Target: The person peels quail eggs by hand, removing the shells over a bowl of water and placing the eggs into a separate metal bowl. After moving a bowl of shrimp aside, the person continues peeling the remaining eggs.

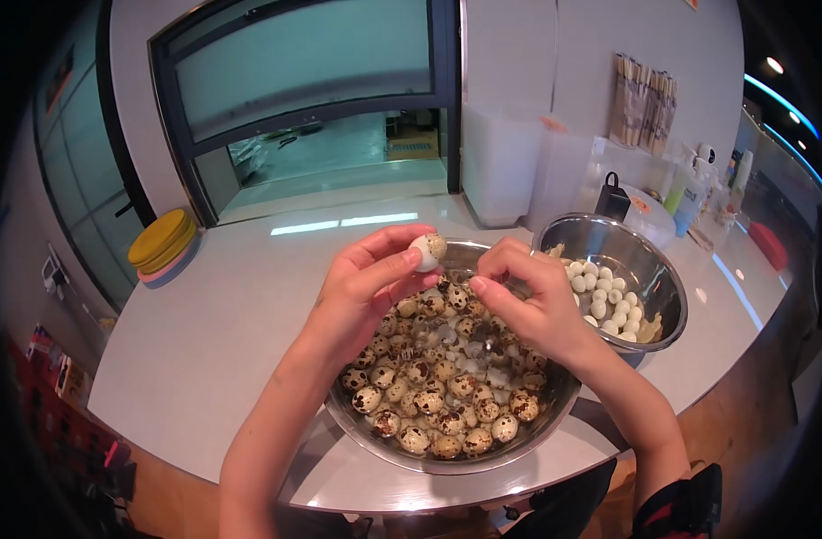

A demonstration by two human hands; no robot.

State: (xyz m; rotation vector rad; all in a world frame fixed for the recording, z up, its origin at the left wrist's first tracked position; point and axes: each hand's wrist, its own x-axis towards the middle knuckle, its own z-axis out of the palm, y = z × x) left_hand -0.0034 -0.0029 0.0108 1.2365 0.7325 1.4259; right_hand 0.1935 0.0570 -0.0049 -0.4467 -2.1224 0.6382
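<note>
Between the thumb and fingers of my left hand (368, 274) is a partly peeled quail egg (428, 252), white below with speckled shell on its upper right. My right hand (535, 292) hovers just right of it, thumb and forefinger pinched together; whether a bit of shell is in the pinch I cannot make out. Both hands are above a large steel bowl (447, 466) full of speckled quail eggs (419, 371) and loose shell pieces in water. To the right, a second steel bowl (676, 334) holds several peeled white eggs (599, 295).
Stacked yellow, pink and blue plates (164, 242) sit at the counter's left. Behind the bowls stand a white plastic bin (501, 166) and a black object with a loop (614, 198). Bottles (689, 198) line the right back, below wrapped chopsticks (642, 103) on the wall.
</note>
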